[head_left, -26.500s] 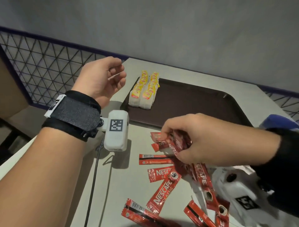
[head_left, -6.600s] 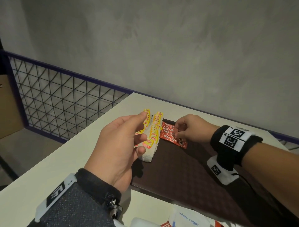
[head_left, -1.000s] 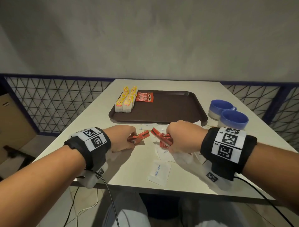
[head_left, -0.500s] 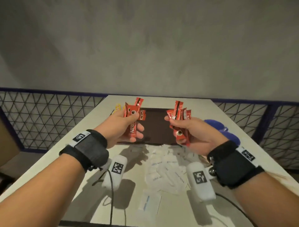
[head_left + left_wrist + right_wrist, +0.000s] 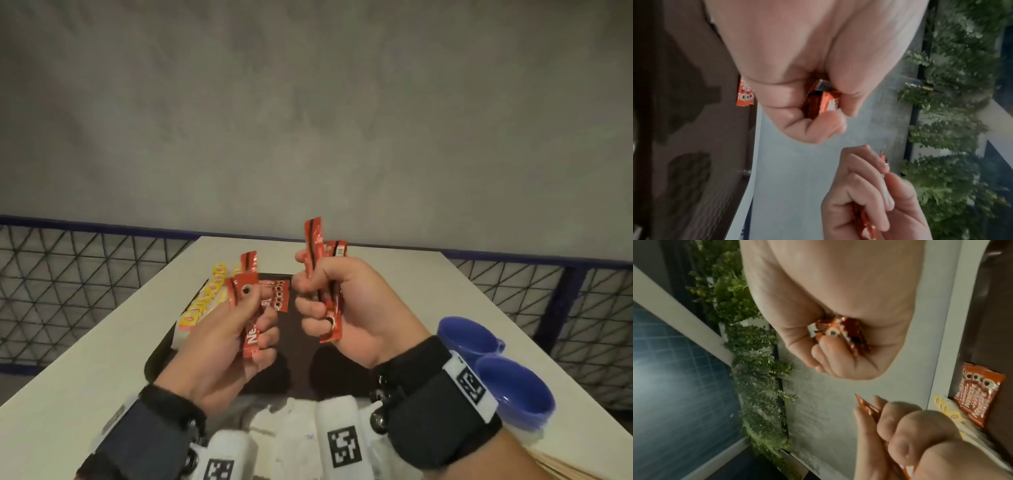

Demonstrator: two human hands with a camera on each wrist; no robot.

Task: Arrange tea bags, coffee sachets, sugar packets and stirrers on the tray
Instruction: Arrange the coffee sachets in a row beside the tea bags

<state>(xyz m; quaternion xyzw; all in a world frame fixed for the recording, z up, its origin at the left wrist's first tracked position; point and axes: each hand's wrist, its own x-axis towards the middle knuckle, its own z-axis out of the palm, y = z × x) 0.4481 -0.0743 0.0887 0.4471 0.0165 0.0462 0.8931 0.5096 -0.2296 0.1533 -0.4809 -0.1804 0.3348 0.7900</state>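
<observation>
The task is judged to be partly done, with the coffee step in hand. On the dark brown tray (image 5: 301,359), two rows of yellow-labelled tea bags (image 5: 205,301) are already laid along its far left side, and a small group of red coffee sachets (image 5: 279,298) is laid flat just beside them; four printed cup marks can be made out on that group in the head view, so four sachets are presumed, though the edges are too blurred for certainty. The tea bags cannot be counted exactly, since the left hand (image 5: 226,346) covers part of the rows. More coffee sachets are held upright above the tray and are not yet placed: two or three are pinched between the thumb and curled fingers of the left hand, and a bundle of about three is gripped in the closed fingers of the right hand (image 5: 346,308), one of them standing taller than the others. The two hands are held near each other but apart. A loose heap of white sugar packets (image 5: 294,431) is seen on the table (image 5: 85,377) at the near edge of the tray, none of them on the tray, and their number cannot be told. Pale wooden stirrers (image 5: 561,471) are glimpsed at the lower right corner, off the tray and too cropped to count. Two blue cups (image 5: 496,363) are stood to the right of the tray. Left to do, as judged: the held sachets, all the sugar and the stirrers.
</observation>
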